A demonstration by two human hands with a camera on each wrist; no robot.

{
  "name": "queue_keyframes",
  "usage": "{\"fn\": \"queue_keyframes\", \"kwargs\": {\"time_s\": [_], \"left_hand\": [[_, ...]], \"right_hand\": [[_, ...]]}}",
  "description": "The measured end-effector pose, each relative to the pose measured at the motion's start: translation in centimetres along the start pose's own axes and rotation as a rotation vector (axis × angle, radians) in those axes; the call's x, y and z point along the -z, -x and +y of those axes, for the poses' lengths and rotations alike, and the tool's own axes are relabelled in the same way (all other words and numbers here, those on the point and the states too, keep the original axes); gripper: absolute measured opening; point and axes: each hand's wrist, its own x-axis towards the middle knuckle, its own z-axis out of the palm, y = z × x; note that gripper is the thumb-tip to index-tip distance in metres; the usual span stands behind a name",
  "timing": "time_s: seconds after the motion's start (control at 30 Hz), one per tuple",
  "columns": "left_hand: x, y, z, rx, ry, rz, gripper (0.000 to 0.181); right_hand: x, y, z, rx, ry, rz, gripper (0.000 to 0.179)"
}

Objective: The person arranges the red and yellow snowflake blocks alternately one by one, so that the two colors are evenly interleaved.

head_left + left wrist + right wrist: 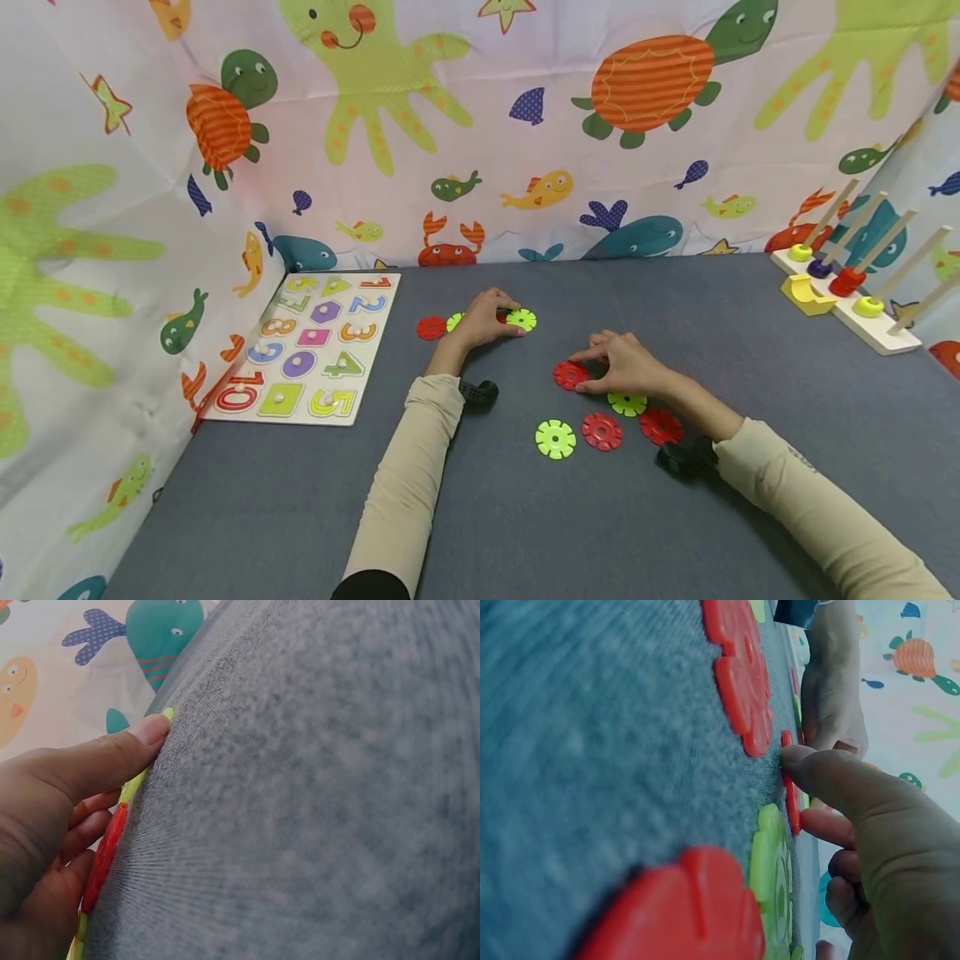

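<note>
Left hand (483, 321): nearer the far edge of the desk (540, 533), thumb and fingertips pinching.
Right hand (624, 364): farther from that edge, thumb and fingers curved, pinching.
Left forearm (408, 475): angled toward the far edge.
Right forearm (817, 500): slanting in from the right.

Cloth (510, 233) hung behind the surface (525, 533) and along both sides. Puzzle board (318, 354) was far left, peg stand (903, 343) far right, rings (847, 283) on its pegs (858, 222), loose block (810, 302) just left of it. Disc row (431, 328) lay right of the board, left fingers (512, 331) on its right-end disc (522, 319). Single disc (568, 376) sat nearer and right, between right fingers (594, 386). Four discs (602, 432) lay in front of that.
</note>
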Motion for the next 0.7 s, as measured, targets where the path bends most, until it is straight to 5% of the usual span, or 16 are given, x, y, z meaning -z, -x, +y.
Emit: {"fn": "queue_keyframes", "kwargs": {"time_s": [0.2,0.4,0.7], "left_hand": [[0.0,0.0,0.1,-0.009,-0.008,0.003,0.048],[0.0,0.0,0.2,-0.006,-0.005,0.008,0.047],[0.0,0.0,0.0,0.009,-0.013,0.003,0.048]], "right_hand": [[1.2,-0.9,0.1,-0.051,-0.012,0.014,0.042],[3.1,-4.4,1.0,-0.111,0.036,0.065,0.046],[2.2,-7.8,3.0,-0.257,0.021,-0.011,0.047]]}}
